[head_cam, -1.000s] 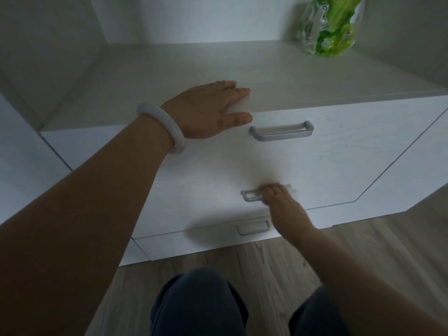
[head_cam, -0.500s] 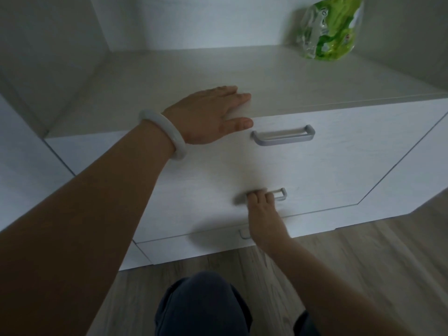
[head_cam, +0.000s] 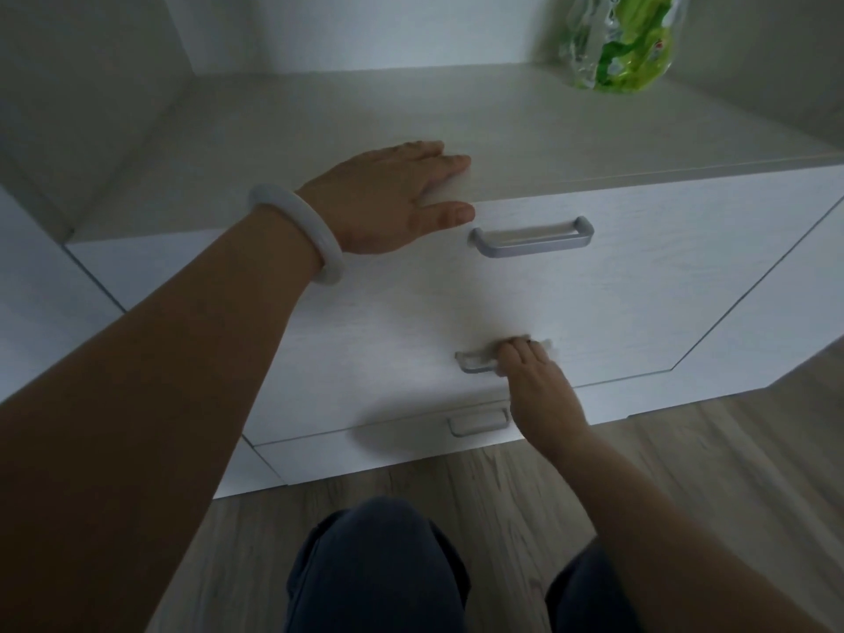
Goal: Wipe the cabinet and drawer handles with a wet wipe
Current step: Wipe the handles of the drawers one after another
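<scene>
Bare forearms, no sleeves; smooth pale, milky-white bangle (head_cam: 301,230) round the left wrist; dark navy trousers (head_cam: 379,568) over both knees.

Right hand (head_cam: 539,381) grips middle handle (head_cam: 477,360); left hand (head_cam: 388,198) rests on cabinet top (head_cam: 548,130).
</scene>
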The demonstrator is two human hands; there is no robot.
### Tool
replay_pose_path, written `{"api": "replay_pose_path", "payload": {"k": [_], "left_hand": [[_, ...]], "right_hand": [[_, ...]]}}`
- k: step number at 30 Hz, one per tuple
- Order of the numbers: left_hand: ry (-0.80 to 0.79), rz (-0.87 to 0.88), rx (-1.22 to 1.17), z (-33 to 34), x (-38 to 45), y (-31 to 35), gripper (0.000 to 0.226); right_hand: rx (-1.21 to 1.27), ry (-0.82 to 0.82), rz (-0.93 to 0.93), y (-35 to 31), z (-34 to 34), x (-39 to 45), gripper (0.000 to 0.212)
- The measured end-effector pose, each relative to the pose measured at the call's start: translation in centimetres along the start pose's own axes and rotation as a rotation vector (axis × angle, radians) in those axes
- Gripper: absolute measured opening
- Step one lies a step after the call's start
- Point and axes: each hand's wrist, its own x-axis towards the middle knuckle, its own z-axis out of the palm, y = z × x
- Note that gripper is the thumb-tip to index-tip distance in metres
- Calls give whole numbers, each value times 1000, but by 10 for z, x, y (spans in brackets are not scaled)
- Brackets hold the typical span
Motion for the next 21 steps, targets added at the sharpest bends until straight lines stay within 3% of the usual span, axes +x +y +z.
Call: {"api": "replay_pose_path", "payload": {"k": [4,8,10,13,16,19,21], "left_hand": [[5,-1,1,0,0,1,71],[-2,-7,-4,-2,-2,3,70],[2,-3,-2,-2,-2,3,70],[1,-4,-2,-2,-2,2,70],[0,-12,-9,-2,-3,2,69],[-5,-10,-8,-2,-3,3,69],[0,-9,-3,-2,-2,3,69]], "right_hand": [[148,-67,115,-31,18,3,45],[330,-120,-98,-14,1,2,28],[314,-104,-100,-5,-6,4,28],[230,-33,53,-31,8,7,23],[96,58,-5,-38,16,4,20],[114,-52,29,-9,4,5,42],[94,-41,97,-6,7,3,52]]}}
